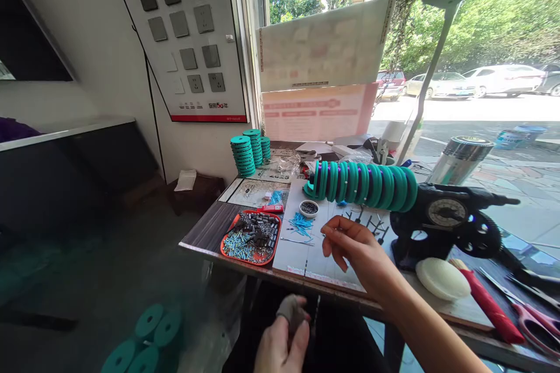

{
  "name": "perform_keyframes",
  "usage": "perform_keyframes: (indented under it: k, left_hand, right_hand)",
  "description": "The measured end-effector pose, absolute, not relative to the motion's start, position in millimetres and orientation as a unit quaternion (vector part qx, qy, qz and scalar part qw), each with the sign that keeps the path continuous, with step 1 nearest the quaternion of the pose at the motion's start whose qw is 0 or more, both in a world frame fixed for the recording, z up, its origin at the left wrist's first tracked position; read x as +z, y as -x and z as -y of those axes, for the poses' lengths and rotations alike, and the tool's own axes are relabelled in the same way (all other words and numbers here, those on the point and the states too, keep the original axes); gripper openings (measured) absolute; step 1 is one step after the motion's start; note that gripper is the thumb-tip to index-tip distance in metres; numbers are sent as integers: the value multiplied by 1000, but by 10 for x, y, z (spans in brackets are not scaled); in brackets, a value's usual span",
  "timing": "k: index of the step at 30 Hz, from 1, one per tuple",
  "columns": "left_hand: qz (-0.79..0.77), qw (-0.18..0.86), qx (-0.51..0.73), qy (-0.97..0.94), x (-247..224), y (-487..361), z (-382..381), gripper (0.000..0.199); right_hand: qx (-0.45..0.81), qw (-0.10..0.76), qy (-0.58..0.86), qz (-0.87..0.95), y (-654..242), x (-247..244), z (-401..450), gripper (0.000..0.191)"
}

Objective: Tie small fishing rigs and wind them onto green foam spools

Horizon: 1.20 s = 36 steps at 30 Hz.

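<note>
Slotted along the shaft of a black metal winder: ridged teal foam spools. Below, on a smooth white board: thin blue strips beside a round white dish of tiny dark pieces. Just left, in a glossy orange tray: heaped metallic bits. Reaching in from lower right, wrist bent: right hand near the strips, thumb and forefinger nearly meeting; any hold too small to tell. Low over the lap: left hand, fingers curled, one fingertip grey-covered; grip blurred, impossible to tell.
</note>
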<state>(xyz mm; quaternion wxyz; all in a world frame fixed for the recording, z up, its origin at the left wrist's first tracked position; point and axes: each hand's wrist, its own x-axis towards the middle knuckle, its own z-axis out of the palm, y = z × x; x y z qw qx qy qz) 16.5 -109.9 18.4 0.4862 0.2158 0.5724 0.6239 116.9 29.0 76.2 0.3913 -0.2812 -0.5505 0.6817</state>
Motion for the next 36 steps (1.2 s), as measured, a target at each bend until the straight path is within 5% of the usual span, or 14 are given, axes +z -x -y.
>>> perform_keyframes:
  k: [3,10,22,36]
  left_hand:
    - [-615,338,621,-349,375,-123,817,30]
    - [-504,461,620,-385,578,-248,264,21]
    - [-457,593,583,-316,766,-254,561,20]
    - [-347,754,529,-175,344,-193,845,19]
  right_hand:
    - [658,378,303,576,-1186,788,-325,20]
    - [665,379,308,566,-1232,801,-364,20]
    - [751,390,206,491,-1120,780,-256,18]
    - [730,401,230,504,-1150,782,-304,23]
